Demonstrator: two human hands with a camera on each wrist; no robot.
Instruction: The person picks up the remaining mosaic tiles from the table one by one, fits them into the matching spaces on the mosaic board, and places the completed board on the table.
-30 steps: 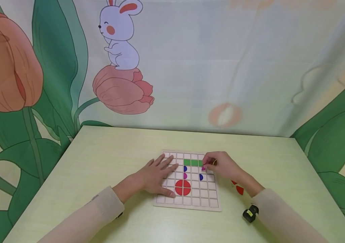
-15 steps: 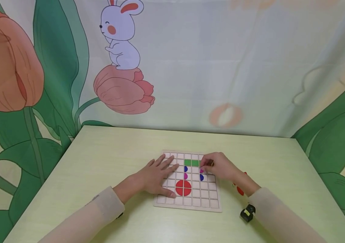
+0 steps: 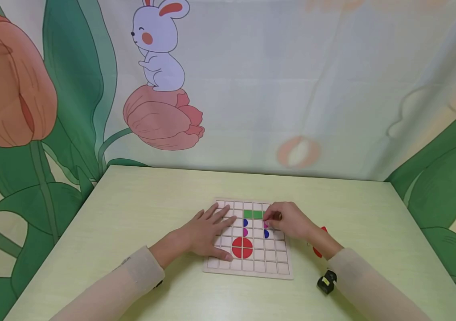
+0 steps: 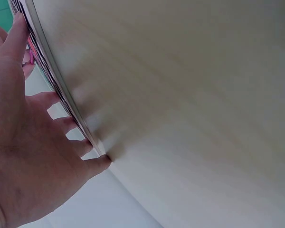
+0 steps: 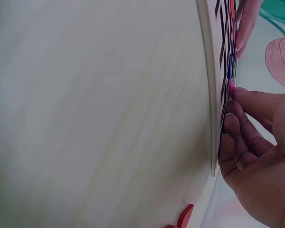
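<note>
A pale gridded board (image 3: 272,266) lies flat on the table. My left hand (image 3: 207,234) rests on its left part with fingers spread; in the left wrist view the left hand (image 4: 33,147) reaches over the board's edge. Between thumb and fingers my right hand (image 3: 289,218) pinches a small magenta piece (image 3: 265,225) at a square just above a blue half-circle (image 3: 266,234). The right wrist view shows the magenta piece (image 5: 232,89) low against the board. Farther left sit another blue half-circle (image 3: 245,222), a magenta half-circle (image 3: 245,232), and red quarter pieces (image 3: 237,243) forming a circle.
Green squares (image 3: 253,215) fill part of an upper row, partly hidden by the right hand. Loose red pieces (image 3: 318,252) lie right of the board, under the right forearm. A black device (image 3: 326,282) hangs at the right sleeve. A printed curtain (image 3: 244,111) stands behind the table.
My right hand has moved slightly left and down with the magenta piece, bringing it to the square above the right blue half-circle. The left hand has stayed still.
</note>
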